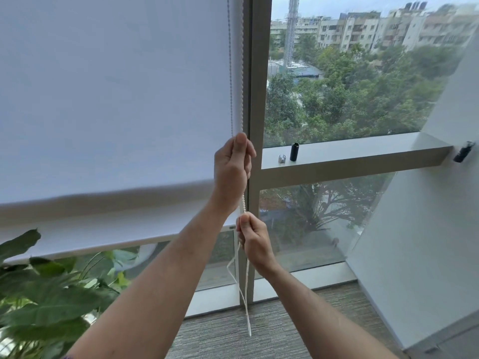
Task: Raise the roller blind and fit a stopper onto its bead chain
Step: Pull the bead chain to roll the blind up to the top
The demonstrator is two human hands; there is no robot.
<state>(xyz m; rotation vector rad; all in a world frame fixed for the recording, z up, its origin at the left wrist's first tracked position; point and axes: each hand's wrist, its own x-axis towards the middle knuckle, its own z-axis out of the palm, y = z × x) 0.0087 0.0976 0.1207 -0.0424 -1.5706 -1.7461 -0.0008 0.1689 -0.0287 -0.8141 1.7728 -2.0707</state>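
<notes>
By the window frame, the left hand [232,167] and right hand [252,235] both gripped the bead chain [242,73]. If fingers slipped, the half-raised blind [116,112] could drop. The small stopper [282,158] waited on the sill [363,149].

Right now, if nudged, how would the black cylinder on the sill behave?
The black cylinder stands upright and tall for its base, so it would probably tip. Once down, its round body would likely roll along the sill. It looks small, likely light.
</notes>
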